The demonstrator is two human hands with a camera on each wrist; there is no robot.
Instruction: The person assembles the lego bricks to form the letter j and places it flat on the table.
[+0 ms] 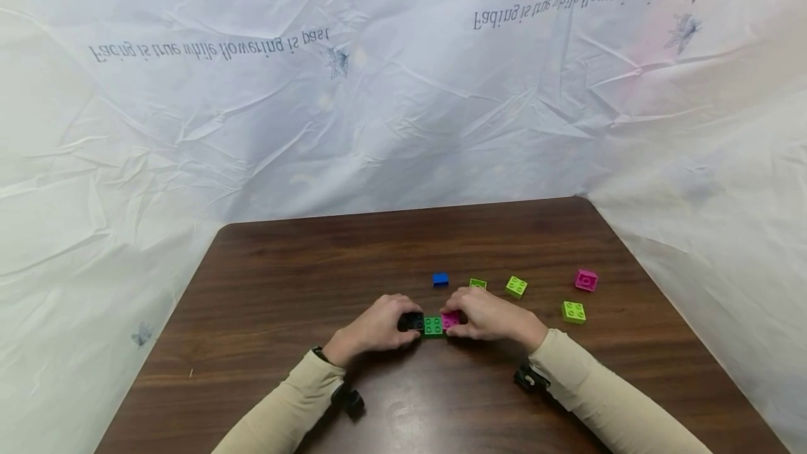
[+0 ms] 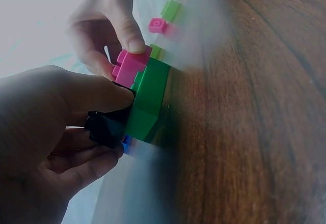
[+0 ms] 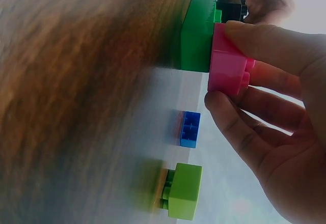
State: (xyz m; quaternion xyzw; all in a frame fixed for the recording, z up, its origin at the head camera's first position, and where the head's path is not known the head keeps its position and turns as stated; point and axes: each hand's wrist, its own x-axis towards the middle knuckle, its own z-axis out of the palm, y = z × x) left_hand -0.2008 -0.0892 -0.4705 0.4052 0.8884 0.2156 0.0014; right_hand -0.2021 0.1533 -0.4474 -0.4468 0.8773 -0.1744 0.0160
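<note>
A green toy brick (image 1: 433, 326) sits on the table near its middle, with studs showing on top. At its left end my left hand (image 1: 381, 324) pinches a black brick (image 2: 108, 127) between thumb and fingers. My right hand (image 1: 490, 315) grips a pink brick (image 3: 226, 61) at the other end, thumb on one side and fingertips on the opposite side. Both bricks sit against the studded top of the green one, seen in the wrist views. Whether they are fully pressed down I cannot tell. Fingers partly cover the black and pink bricks.
Beyond the hands lies a blue brick (image 1: 440, 279), with a lime brick (image 1: 478, 284) just behind my right hand. Farther right are another lime brick (image 1: 516, 286), a second pink brick (image 1: 586, 280) and a third lime brick (image 1: 574, 312). White sheeting surrounds the brown table (image 1: 302, 265).
</note>
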